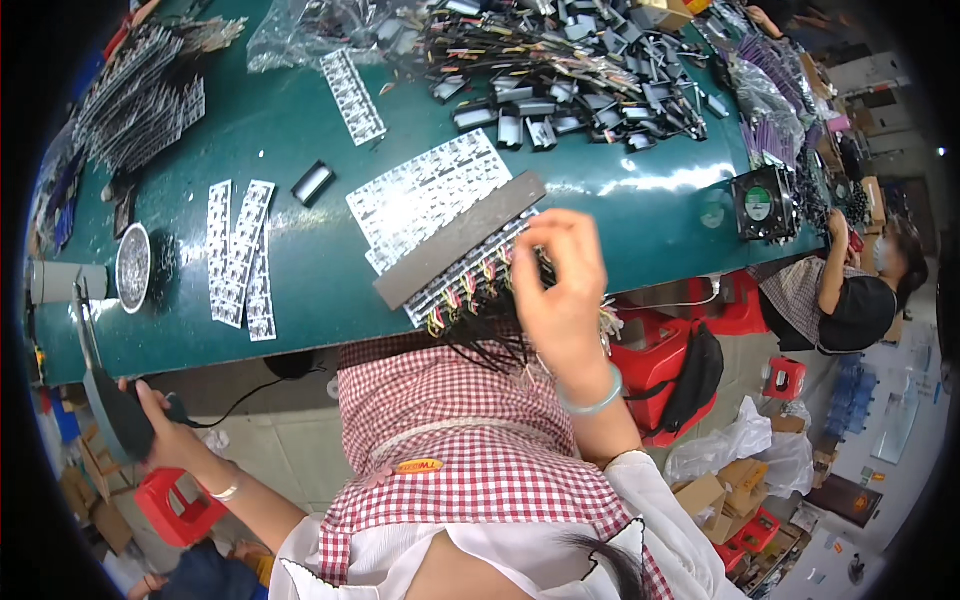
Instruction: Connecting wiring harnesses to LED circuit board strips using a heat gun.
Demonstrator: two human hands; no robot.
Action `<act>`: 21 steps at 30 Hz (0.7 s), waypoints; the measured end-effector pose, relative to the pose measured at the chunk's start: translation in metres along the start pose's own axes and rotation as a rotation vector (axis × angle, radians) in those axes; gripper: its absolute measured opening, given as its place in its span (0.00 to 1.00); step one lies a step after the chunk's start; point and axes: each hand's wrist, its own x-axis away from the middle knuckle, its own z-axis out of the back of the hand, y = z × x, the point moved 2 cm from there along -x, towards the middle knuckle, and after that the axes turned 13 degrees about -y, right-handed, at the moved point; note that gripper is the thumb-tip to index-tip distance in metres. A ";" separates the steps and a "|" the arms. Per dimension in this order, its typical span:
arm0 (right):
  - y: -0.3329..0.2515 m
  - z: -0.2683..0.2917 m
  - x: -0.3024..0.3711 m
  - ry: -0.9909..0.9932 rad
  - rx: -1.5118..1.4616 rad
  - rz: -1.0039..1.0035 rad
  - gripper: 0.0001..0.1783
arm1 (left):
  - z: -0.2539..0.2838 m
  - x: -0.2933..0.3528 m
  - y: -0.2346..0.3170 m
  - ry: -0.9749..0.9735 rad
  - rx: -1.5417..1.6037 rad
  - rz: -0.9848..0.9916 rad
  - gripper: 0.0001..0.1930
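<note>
On the left, beyond the table's near edge, my left hand [165, 430] is closed round a dark-handled tool [118, 415] with a slim metal tip of two prongs. The rim's bending hides its exact kind. My right hand [565, 285] hovers over the right end of a strip of circuit boards [445, 293], fingers curled and thumb close to the index finger. Whatever is between them cannot be made out. Coloured and black wires [490, 310] hang from that strip over the table edge. A flat grey-brown bar [460, 240] lies along it, partly covering white-patterned board panels [430, 185].
Narrow board strips [240, 255] and a small black casing [313, 183] lie left of the bar. A round white-rimmed dish [133, 268] stands farther left. Wired casings [570, 80] are heaped at the back. A black fan [765, 203] stands right, near a seated co-worker [850, 280].
</note>
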 end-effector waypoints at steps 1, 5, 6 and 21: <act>0.012 0.013 -0.011 0.044 0.078 0.020 0.05 | 0.014 -0.016 -0.027 -0.035 -0.229 0.138 0.12; 0.081 0.051 -0.062 0.170 0.326 -0.090 0.06 | 0.025 -0.012 -0.051 -0.081 -0.221 0.218 0.11; 0.099 0.056 -0.071 0.158 0.351 -0.069 0.08 | 0.020 -0.004 -0.042 -0.058 -0.095 0.178 0.11; 0.127 0.057 -0.129 0.274 -0.298 -0.255 0.07 | -0.017 0.032 0.016 -0.024 0.069 0.143 0.14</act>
